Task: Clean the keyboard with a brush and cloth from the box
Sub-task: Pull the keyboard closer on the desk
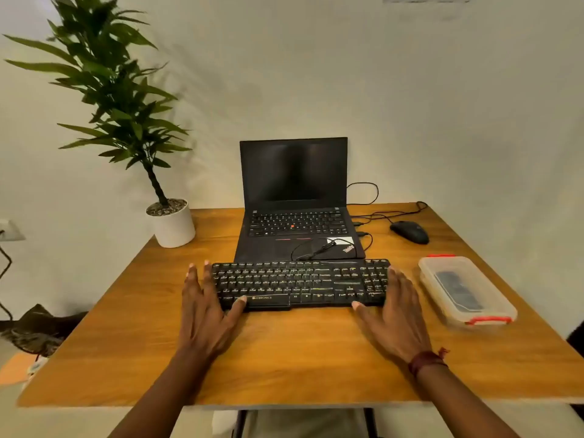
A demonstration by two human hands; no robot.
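Left grip (205,311) and right grip (395,314), both released with straight fingers, touch the ends of the keyboard (300,282); the box (448,270) lies just outside the right grip.

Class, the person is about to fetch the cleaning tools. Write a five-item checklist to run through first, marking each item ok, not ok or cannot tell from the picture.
1. Hands free: the left hand and right hand lie flat at the ends of the keyboard, holding nothing. Ok.
2. Keyboard settled: it lies flat on the table, in front of the laptop. Ok.
3. Tools near: the box sits on the table, right of the keyboard. Ok.
4. Box opened: the lid is on, with red clips at both ends. Not ok.
5. Brush and cloth inside: only a dark shape shows through the lid. Cannot tell.
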